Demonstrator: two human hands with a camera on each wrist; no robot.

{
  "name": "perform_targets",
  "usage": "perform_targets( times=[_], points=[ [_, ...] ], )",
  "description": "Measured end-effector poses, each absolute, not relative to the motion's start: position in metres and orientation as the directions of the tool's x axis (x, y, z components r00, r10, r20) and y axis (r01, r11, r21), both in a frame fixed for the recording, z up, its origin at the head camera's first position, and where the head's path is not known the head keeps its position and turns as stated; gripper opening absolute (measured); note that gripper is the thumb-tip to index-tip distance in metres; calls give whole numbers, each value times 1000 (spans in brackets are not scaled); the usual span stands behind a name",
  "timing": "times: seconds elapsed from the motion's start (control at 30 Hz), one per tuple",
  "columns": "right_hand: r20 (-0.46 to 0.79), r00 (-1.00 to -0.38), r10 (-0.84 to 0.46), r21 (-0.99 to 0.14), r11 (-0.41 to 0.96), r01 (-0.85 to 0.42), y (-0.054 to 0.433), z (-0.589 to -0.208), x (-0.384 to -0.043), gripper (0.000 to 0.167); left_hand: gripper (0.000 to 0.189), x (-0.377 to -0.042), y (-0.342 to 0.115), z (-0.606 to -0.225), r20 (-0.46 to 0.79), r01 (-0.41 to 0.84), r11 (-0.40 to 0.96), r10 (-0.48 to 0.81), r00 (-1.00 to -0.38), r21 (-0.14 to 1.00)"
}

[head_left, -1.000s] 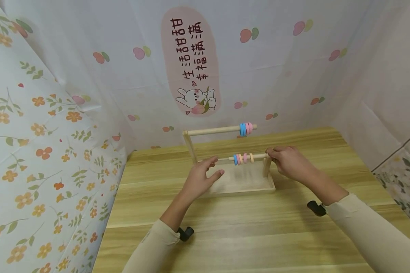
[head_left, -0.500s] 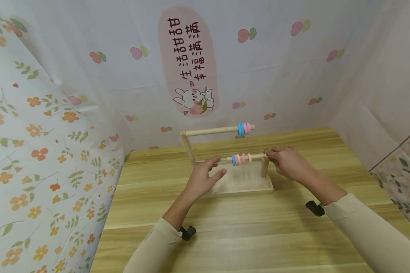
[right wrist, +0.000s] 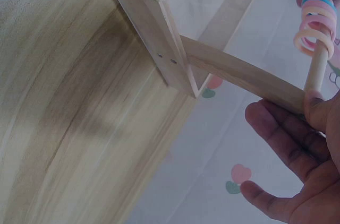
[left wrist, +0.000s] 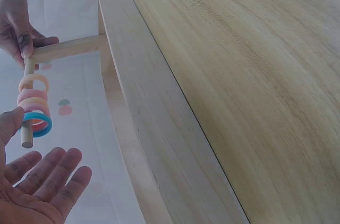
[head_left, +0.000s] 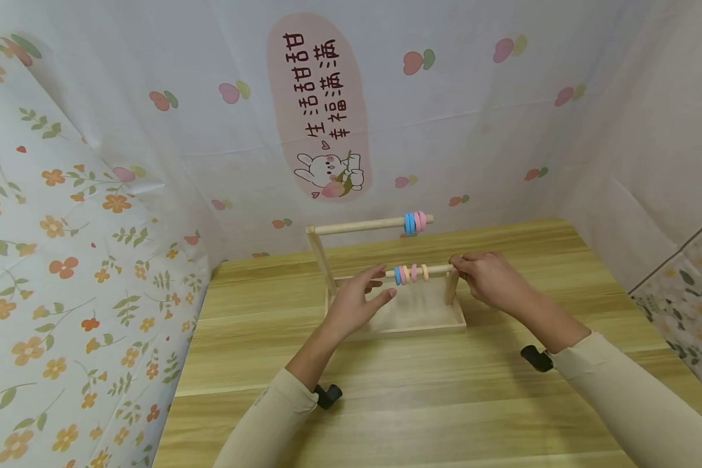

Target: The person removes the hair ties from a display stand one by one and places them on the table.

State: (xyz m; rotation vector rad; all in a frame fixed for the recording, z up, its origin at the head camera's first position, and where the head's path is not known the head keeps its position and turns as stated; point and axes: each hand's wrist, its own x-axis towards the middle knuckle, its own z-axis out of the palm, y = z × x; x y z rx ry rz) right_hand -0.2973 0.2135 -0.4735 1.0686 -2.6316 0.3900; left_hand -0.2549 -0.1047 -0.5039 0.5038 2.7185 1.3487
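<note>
Right hand [head_left: 487, 278] grips the post [head_left: 451, 291]; left hand [head_left: 352, 305] spreads beside the rings [head_left: 414, 273]. These look light, stiff, best pinched edgewise.

The left hand [head_left: 353, 305] partly hides the tray [head_left: 424, 312], the right hand [head_left: 494, 283] covers the top of the right post [head_left: 452, 289], and the head view crops both sleeves [head_left: 269, 419].

The tabletop [head_left: 421, 396] is yellowish wood grain, its darker streaks running left to right, with a rounded far right corner. On its far half rests a pale wooden stand [head_left: 424, 315], long sides running roughly left to right.
</note>
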Motion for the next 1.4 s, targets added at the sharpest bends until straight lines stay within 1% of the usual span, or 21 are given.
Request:
perform_targets(
  times=[0.27, 0.57, 0.8, 1.1, 1.4],
  points=[
    [369, -673, -641, -143, 677, -722, 212, -473, -298, 19, 63, -259, -100, -505, 44, 202, 496, 311, -949, 844],
    [340, -696, -632, -150, 694, -704, 212, -471, -296, 19, 63, -260, -94, -503, -1, 145, 455, 306, -952, 878],
    [341, -697, -631, -155, 693, -704, 212, -472, -296, 19, 60, -263, -92, -506, 5, 139, 450, 286, -958, 882],
    [340, -696, -632, -154, 693, -705, 212, -472, -296, 18, 51, -266, -88, -507, 47, 174, 449, 280, -959, 876],
    [358, -686, -634, -152, 685, -713, 213, -472, -296, 18, 46, -267, -86, -505, 24, 137, 440, 253, -967, 888]
  ],
)
